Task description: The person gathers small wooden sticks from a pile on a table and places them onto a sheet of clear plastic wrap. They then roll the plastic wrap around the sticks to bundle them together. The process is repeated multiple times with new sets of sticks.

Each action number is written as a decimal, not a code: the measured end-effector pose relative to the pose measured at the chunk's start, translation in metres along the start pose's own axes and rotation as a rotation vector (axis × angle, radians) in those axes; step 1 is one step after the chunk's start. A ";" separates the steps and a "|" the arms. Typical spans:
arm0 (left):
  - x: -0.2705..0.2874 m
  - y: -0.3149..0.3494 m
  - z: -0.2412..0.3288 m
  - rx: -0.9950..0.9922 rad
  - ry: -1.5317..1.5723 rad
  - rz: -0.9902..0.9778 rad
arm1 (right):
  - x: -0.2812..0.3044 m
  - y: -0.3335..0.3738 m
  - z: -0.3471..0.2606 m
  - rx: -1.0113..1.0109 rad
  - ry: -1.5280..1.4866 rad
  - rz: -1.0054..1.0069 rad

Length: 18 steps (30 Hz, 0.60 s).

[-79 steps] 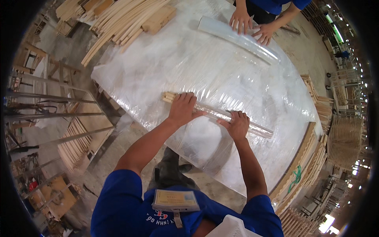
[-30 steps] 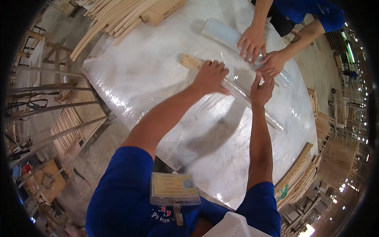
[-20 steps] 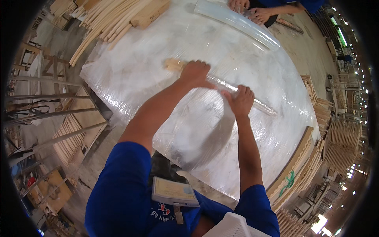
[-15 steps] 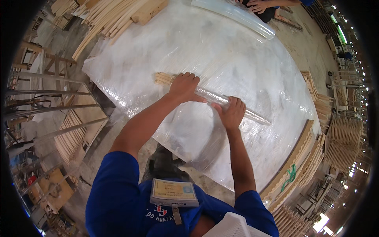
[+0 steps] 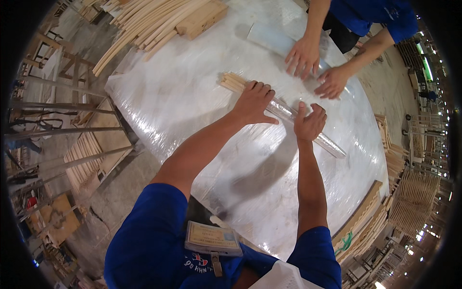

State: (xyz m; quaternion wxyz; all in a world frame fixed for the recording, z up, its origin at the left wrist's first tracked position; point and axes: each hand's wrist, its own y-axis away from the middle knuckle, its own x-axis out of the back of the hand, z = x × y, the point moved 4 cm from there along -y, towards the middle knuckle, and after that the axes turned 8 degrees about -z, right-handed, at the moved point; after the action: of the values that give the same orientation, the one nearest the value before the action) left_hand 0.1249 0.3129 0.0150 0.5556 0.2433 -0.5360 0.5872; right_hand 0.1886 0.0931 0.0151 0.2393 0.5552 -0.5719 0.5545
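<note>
A narrow bundle of wooden sticks [image 5: 233, 83] lies slantwise on the plastic-covered table [image 5: 192, 106]. Clear plastic film wraps most of its length, and the bare stick ends poke out at the upper left. My left hand [image 5: 254, 102] is over the bundle near those ends, fingers curled across it and thumb stretched out to the side. Farther along, the heel of my right hand [image 5: 310, 124] rests on the wrapped part. Its thumb points up and its fingers are loosely bent and apart, not closed round the bundle.
Across the table a co-worker's two hands [image 5: 304, 55] reach over a roll of clear film [image 5: 269, 38]. Long wooden strips [image 5: 149, 24] and a wooden block [image 5: 202, 19] are piled at the far left. Wooden pieces [image 5: 358, 212] line the right edge; a metal-framed rack [image 5: 72, 127] stands left.
Both my hands and the bundle have moved away from me and to the right. My right thumb has lifted off the bundle. The co-worker's arms have come in over the film roll.
</note>
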 end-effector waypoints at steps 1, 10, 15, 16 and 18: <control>-0.006 -0.011 -0.002 0.015 0.009 -0.114 | -0.004 -0.006 0.009 -0.057 -0.028 -0.048; 0.003 0.013 0.002 0.099 -0.044 -0.138 | 0.002 0.043 -0.024 0.113 0.011 -0.077; 0.010 0.102 0.038 0.155 0.006 -0.276 | 0.027 0.139 -0.041 0.070 -0.056 -0.159; 0.015 0.116 0.042 0.176 0.013 -0.326 | 0.031 0.162 -0.044 0.021 -0.092 -0.240; 0.029 0.129 0.036 0.224 0.009 -0.395 | 0.047 0.210 -0.068 0.092 -0.099 -0.174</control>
State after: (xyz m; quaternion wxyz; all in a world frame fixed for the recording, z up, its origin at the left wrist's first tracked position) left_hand -0.0115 0.3165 0.0056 0.6316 0.4014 -0.4068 0.5239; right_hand -0.0368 0.0886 -0.0019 0.2324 0.6398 -0.5064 0.5293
